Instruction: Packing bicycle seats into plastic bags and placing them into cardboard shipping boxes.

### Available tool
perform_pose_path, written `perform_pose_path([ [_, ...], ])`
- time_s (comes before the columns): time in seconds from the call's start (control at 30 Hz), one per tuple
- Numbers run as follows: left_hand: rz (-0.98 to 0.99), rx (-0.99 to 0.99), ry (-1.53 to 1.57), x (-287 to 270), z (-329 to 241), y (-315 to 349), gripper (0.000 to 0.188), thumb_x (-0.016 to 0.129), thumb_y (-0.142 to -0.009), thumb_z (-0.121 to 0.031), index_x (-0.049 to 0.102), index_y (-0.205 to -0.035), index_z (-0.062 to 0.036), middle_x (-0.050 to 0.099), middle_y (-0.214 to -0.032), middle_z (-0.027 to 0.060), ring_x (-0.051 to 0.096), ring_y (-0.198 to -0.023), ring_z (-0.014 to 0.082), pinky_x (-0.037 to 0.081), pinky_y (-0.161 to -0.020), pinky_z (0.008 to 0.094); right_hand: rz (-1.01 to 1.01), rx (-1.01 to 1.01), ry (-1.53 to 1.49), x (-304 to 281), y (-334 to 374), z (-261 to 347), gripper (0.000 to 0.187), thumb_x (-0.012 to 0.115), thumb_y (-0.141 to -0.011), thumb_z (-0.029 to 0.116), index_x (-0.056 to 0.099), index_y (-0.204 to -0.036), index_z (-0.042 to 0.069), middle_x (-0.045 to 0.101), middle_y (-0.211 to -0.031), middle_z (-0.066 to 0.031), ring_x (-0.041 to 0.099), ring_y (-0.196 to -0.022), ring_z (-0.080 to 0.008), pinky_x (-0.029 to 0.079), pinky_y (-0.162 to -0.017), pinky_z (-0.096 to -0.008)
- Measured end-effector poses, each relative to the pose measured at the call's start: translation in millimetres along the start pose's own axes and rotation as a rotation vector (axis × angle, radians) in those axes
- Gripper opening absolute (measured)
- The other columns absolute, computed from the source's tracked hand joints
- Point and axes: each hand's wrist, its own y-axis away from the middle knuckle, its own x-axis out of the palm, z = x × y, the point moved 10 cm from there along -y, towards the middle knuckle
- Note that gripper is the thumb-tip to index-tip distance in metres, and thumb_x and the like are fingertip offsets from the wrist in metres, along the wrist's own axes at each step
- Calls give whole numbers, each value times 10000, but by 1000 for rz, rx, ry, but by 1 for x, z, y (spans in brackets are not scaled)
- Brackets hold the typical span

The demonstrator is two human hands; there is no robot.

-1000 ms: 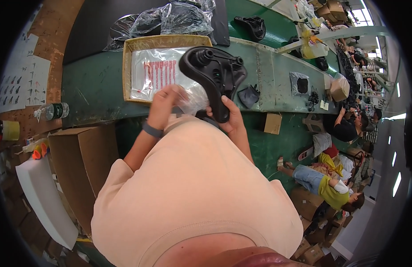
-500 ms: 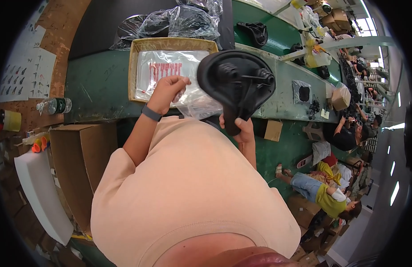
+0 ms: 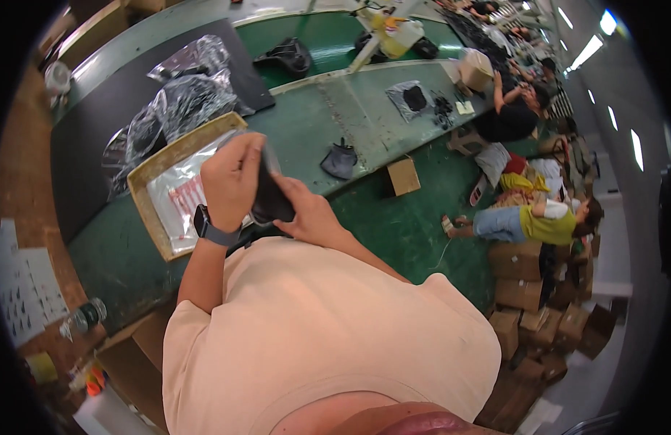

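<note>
A black bicycle saddle (image 3: 271, 199) is held up edge-on over the near side of the workbench. My right hand (image 3: 310, 210) is wrapped around its narrow nose end. My left hand (image 3: 232, 174), with a dark watch on the wrist, is closed against the saddle's left side. What its curled fingers grip is hidden. Behind both hands lies a yellowish shallow box (image 3: 148, 210) holding flat clear plastic bags (image 3: 182, 206) with red print. My left hand covers part of that box.
Plastic-wrapped black items (image 3: 183, 109) lie on a black mat (image 3: 85, 163) beyond the box. A dark grey cloth piece (image 3: 340, 160) is on the green bench (image 3: 306, 109). Another black saddle (image 3: 288, 56) sits farther back. A cardboard box (image 3: 403, 176) stands at right; people work beyond.
The view has swung to the right. The saddle has turned from underside-facing to edge-on and come close to the left hand, which has moved from above the bags onto its side.
</note>
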Motion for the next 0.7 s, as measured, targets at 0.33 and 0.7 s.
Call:
perform_pose_path([
  [0.33,368,310,-4,79,-72,36,432,867,-837,-229,733,-1216,-71,760,-1090,128,727,-942,332,570,-840,448,11,514,-1221,71,17,-88,429,694,-1034,194,587,-1432,73,725,-1171,-152,736,-980,-274,627,-836,-435],
  [0.7,32,316,-418,39,11,33,195,786,-828,-55,757,-1018,-91,741,-1075,43,703,-1024,277,517,-963,452,18,571,-1603,58,0,-91,655,739,-1000,127,403,-1563,129,690,-1168,-159,729,-850,-292,617,-696,-414],
])
